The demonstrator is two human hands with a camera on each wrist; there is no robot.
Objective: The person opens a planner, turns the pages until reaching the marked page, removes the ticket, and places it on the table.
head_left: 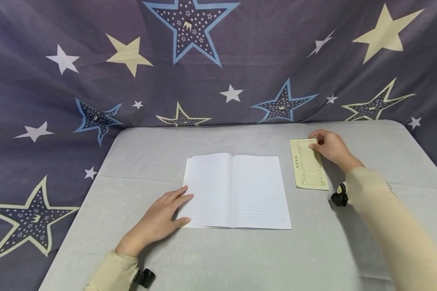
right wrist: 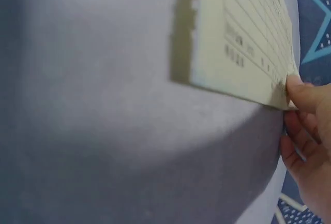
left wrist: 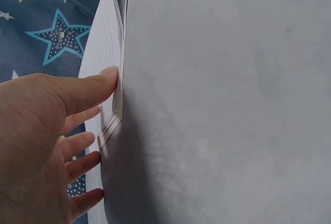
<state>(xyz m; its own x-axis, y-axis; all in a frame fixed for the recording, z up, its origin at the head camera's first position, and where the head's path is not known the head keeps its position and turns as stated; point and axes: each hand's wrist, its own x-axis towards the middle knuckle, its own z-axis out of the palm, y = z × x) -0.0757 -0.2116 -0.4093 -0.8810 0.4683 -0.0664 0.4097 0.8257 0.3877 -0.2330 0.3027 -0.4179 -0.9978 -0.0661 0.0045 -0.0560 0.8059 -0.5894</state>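
Note:
An open notebook (head_left: 258,190) with blank ruled pages lies on the table in the head view. My left hand (head_left: 162,216) rests on its left edge, fingers spread and fairly straight. In the left wrist view the thumb of that hand (left wrist: 57,120) lies on the notebook's page edges (left wrist: 111,79). To the right of the notebook is a yellow printed form slip (head_left: 309,165), with a ruled grid and small text. My right hand (head_left: 331,147) pinches its upper right corner between thumb and fingers. The right wrist view shows the slip (right wrist: 248,48) tilted, its near end off the cloth.
A light grey cloth covers the table (head_left: 240,258). Behind and at the sides hangs a dark curtain (head_left: 269,48) with printed stars. A black wrist device (head_left: 144,278) sits at the left cuff, another black device (head_left: 340,195) at the right cuff.

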